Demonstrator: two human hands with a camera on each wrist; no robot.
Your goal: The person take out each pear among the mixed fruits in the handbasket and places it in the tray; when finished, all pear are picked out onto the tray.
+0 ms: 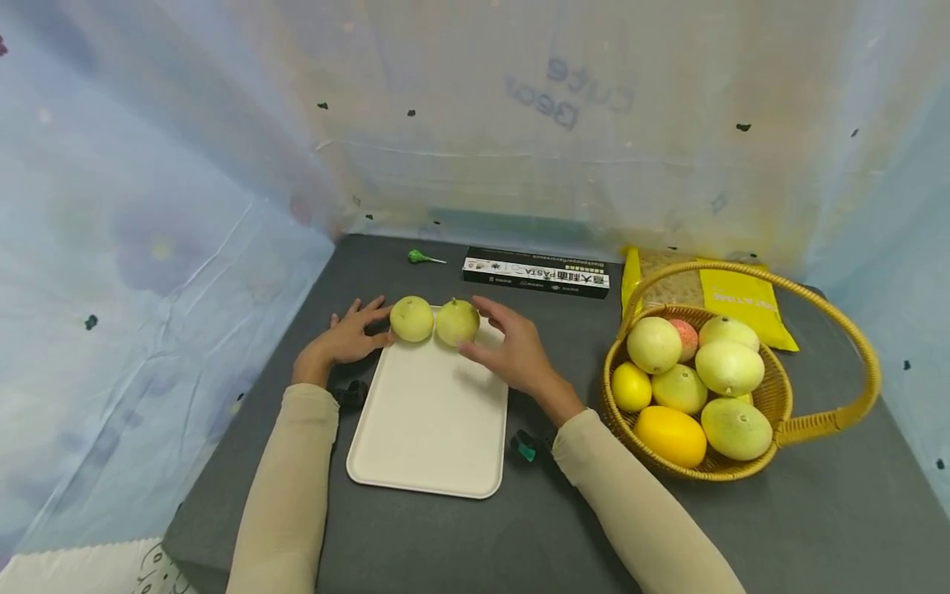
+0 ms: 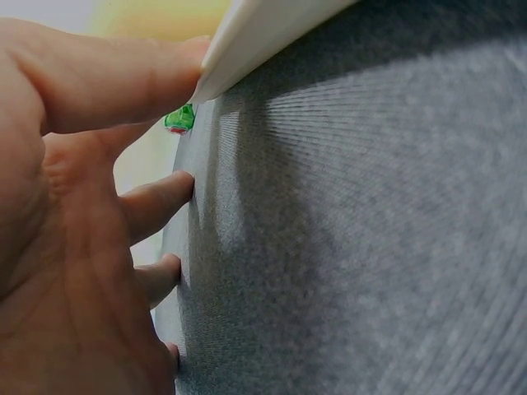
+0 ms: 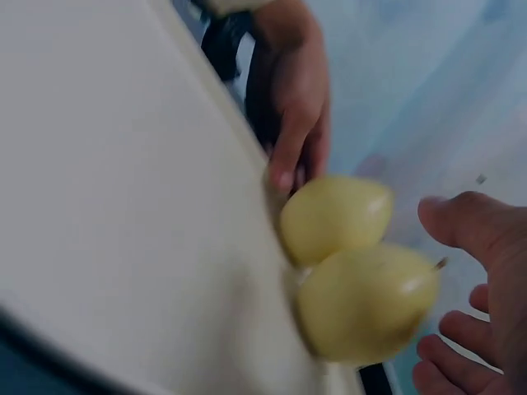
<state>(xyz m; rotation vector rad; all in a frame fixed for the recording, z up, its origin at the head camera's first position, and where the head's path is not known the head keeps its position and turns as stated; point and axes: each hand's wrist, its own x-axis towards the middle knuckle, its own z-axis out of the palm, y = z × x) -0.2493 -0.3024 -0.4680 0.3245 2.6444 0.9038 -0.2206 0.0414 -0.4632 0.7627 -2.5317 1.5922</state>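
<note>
Two yellow-green pears (image 1: 411, 319) sit side by side at the far end of a cream tray (image 1: 430, 421). My left hand (image 1: 347, 340) is at the tray's far left corner, beside the left pear. In the left wrist view, its thumb touches the rim of the tray (image 2: 247, 41), while other fingers are spread against the dark cloth (image 2: 370, 206). My right hand (image 1: 517, 351) is beside the right pear (image 1: 457, 322), thumb and fingers apart. The right wrist view shows a gap between that hand (image 3: 498, 263) and the stemmed pear (image 3: 368, 304).
Right of the tray, a wicker basket (image 1: 787, 396) with a tall handle holds several fruits. Behind it lies a yellow bag (image 1: 745, 301). A black pasta box (image 1: 536, 272) and a green lollipop (image 1: 419, 256) lie along the back, before a hanging sheet (image 1: 519, 190).
</note>
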